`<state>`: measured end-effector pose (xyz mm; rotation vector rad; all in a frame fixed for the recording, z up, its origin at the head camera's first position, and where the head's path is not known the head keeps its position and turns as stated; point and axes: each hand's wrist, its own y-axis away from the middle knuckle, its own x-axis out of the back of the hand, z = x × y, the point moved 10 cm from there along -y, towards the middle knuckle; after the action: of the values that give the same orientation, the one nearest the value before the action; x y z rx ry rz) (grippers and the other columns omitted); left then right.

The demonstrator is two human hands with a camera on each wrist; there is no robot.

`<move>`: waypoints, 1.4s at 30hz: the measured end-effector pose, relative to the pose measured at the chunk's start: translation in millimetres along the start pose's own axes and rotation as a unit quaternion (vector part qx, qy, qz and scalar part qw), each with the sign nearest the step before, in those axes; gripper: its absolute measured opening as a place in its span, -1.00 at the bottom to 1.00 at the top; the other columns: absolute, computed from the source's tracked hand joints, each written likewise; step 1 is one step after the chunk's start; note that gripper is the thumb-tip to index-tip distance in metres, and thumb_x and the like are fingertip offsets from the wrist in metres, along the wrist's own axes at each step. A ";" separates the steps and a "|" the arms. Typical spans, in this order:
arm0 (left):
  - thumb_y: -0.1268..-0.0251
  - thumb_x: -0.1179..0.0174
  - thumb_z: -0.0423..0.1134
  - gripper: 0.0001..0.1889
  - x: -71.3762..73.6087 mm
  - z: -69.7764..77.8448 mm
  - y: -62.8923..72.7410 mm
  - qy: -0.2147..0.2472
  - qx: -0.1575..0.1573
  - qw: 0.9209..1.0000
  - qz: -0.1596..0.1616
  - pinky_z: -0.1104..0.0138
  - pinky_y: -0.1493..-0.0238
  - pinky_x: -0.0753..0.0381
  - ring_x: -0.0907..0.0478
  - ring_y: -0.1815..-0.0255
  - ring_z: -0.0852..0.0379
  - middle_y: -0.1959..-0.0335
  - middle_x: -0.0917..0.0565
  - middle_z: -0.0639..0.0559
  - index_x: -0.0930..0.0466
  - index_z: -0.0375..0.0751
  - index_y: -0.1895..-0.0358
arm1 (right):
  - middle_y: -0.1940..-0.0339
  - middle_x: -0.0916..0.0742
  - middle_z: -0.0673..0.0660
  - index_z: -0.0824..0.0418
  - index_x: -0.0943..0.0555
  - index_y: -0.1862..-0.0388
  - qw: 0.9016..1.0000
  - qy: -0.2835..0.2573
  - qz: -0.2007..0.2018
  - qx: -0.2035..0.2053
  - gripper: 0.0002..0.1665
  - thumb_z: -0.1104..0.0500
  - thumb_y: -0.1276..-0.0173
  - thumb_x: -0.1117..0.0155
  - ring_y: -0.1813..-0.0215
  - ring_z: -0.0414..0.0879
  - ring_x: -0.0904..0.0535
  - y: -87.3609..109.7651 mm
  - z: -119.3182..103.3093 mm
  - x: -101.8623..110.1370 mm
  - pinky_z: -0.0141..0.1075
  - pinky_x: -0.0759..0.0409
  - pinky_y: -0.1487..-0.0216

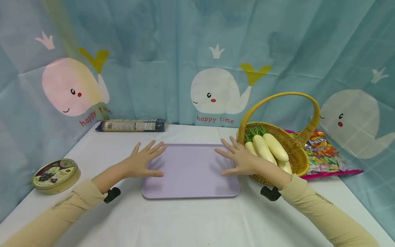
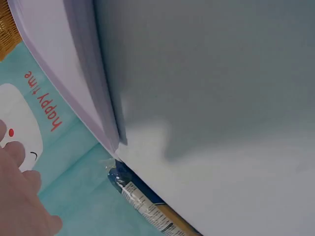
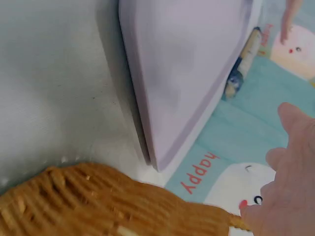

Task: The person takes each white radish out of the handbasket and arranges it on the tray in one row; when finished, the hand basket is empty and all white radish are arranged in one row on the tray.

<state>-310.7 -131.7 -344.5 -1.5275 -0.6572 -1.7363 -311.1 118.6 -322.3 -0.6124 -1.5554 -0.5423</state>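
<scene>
A lilac rectangular tray (image 1: 192, 171) lies on the white table with nothing on it. My left hand (image 1: 143, 161) is over its left edge, fingers spread and holding nothing. Over the opposite edge, my right hand (image 1: 242, 159) is spread the same way, palm toward the tray. Just behind the right hand stands a yellow wicker basket (image 1: 296, 154) with a tall handle. Several white radishes (image 1: 274, 147) with green tops lie in it, partly covered by my right hand and forearm. The left wrist view shows the left fingers (image 2: 22, 191) away from the tray's side.
At the back left lies a long packet (image 1: 132, 125) with a printed label. A round tin (image 1: 56, 175) sits at the left edge of the table. Behind the basket is a colourful candy bag (image 1: 324, 154). A blue curtain (image 1: 148, 85) with whale prints surrounds the table.
</scene>
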 end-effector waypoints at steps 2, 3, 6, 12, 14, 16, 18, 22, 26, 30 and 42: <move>0.04 -0.02 0.41 0.00 -3.6 -1.8 5.0 0.004 0.003 1.000 -0.005 -0.27 -0.14 0.44 0.32 -0.37 -0.14 -0.41 0.14 -0.07 0.08 -0.06 -0.42 | -0.42 0.05 0.23 0.04 -0.12 -0.40 1.000 0.001 0.007 0.008 0.02 -0.46 -0.06 0.00 -0.34 0.27 0.37 7.8 -3.1 4.9 0.25 0.10 -0.21; 0.04 -0.03 0.40 0.00 -6.3 -3.0 7.6 0.007 0.005 1.000 -0.008 -0.28 -0.13 0.43 0.31 -0.37 -0.16 -0.41 0.13 -0.08 0.06 -0.07 -0.41 | -0.42 0.05 0.24 0.04 -0.13 -0.40 1.000 0.002 0.008 0.011 0.01 -0.46 -0.06 0.00 -0.34 0.28 0.36 12.1 -4.0 6.7 0.26 0.09 -0.20; 0.05 -0.03 0.40 -0.02 -15.1 -4.7 14.3 0.017 0.004 1.000 -0.021 -0.32 -0.12 0.30 0.19 -0.34 -0.24 -0.39 0.04 -0.16 -0.03 -0.12 -0.39 | -0.42 0.04 0.21 0.02 -0.15 -0.39 1.000 -0.003 0.009 0.010 -0.01 -0.44 -0.07 -0.02 -0.35 0.27 0.36 25.9 -3.0 11.3 0.23 0.10 -0.22; 0.02 -0.14 0.28 -0.13 -28.8 -2.4 24.1 0.073 -0.017 0.996 -0.051 -0.25 -0.09 -0.09 -0.07 -0.25 -0.33 -0.28 -0.20 -0.28 -0.25 -0.25 -0.29 | -0.43 0.04 0.13 0.03 -0.19 -0.38 0.999 -0.028 0.018 0.000 -0.03 -0.35 -0.05 -0.16 -0.37 0.22 0.35 49.9 5.4 20.0 0.22 0.11 -0.23; 0.01 -0.19 0.20 -0.18 -30.2 -2.1 27.0 0.094 -0.020 0.994 -0.058 -0.20 -0.11 -0.14 -0.07 -0.24 -0.35 -0.25 -0.23 -0.31 -0.30 -0.30 -0.25 | -0.43 0.03 0.15 0.05 -0.18 -0.38 0.999 -0.038 0.021 -0.003 -0.04 -0.32 -0.05 -0.19 -0.36 0.23 0.34 54.7 8.9 22.6 0.25 0.08 -0.20; 0.01 -0.23 0.14 -0.23 -30.5 -2.4 29.4 0.111 -0.021 0.992 -0.063 -0.18 -0.12 -0.14 -0.06 -0.22 -0.40 -0.23 -0.24 -0.36 -0.35 -0.34 -0.20 | -0.43 0.01 0.19 0.07 -0.17 -0.38 0.998 -0.055 0.022 -0.008 -0.04 -0.29 -0.07 -0.20 -0.36 0.23 0.34 58.7 13.8 25.1 0.28 0.05 -0.18; 0.01 -0.25 0.10 -0.26 -30.6 -3.0 31.3 0.131 -0.021 0.989 -0.068 -0.18 -0.13 -0.12 -0.07 -0.21 -0.41 -0.23 -0.22 -0.39 -0.38 -0.36 -0.17 | -0.42 0.00 0.22 0.08 -0.16 -0.39 0.997 -0.077 0.018 -0.022 -0.05 -0.25 -0.08 -0.23 -0.36 0.23 0.34 62.1 21.1 27.4 0.29 0.06 -0.17; 0.03 -0.27 0.07 -0.28 -31.7 -5.1 34.9 0.166 -0.022 0.983 -0.076 -0.15 -0.14 -0.12 -0.11 -0.20 -0.40 -0.23 -0.20 -0.41 -0.41 -0.39 -0.14 | -0.40 -0.01 0.29 0.13 -0.17 -0.38 0.993 -0.108 0.014 -0.047 -0.07 -0.17 -0.10 -0.27 -0.36 0.24 0.34 65.0 39.9 33.4 0.31 0.13 -0.17; 0.09 -0.29 0.06 -0.26 -31.8 -8.3 38.4 0.194 -0.026 0.978 -0.073 -0.15 -0.14 -0.12 -0.10 -0.20 -0.40 -0.23 -0.20 -0.40 -0.42 -0.40 -0.13 | -0.40 -0.02 0.30 0.18 -0.17 -0.37 0.990 -0.124 0.018 -0.063 -0.08 -0.14 -0.11 -0.28 -0.36 0.27 0.28 64.0 60.4 40.5 0.29 0.10 -0.18; 0.12 -0.31 0.04 -0.25 -31.3 -9.0 41.1 0.226 -0.029 0.971 -0.075 -0.16 -0.13 -0.11 -0.08 -0.20 -0.41 -0.23 -0.19 -0.41 -0.41 -0.41 -0.13 | -0.41 0.00 0.26 0.16 -0.16 -0.38 0.988 -0.132 0.015 -0.084 -0.04 -0.18 -0.08 -0.28 -0.36 0.25 0.25 62.7 79.3 44.7 0.28 0.01 -0.16; 0.14 -0.30 0.07 -0.26 -32.9 -10.6 43.4 0.239 -0.032 0.968 -0.071 -0.03 -0.11 -0.25 -0.17 -0.19 -0.34 -0.21 -0.26 -0.35 -0.44 -0.37 -0.12 | -0.38 -0.01 0.37 0.29 -0.18 -0.35 0.988 -0.123 0.002 -0.094 -0.05 -0.11 -0.08 -0.30 -0.33 0.36 0.18 43.4 101.7 45.7 0.29 -0.05 -0.14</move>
<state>-281.8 -160.4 -382.2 -1.0560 -0.4719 -2.1509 -359.5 221.5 -284.9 -0.8516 -1.7458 -0.6333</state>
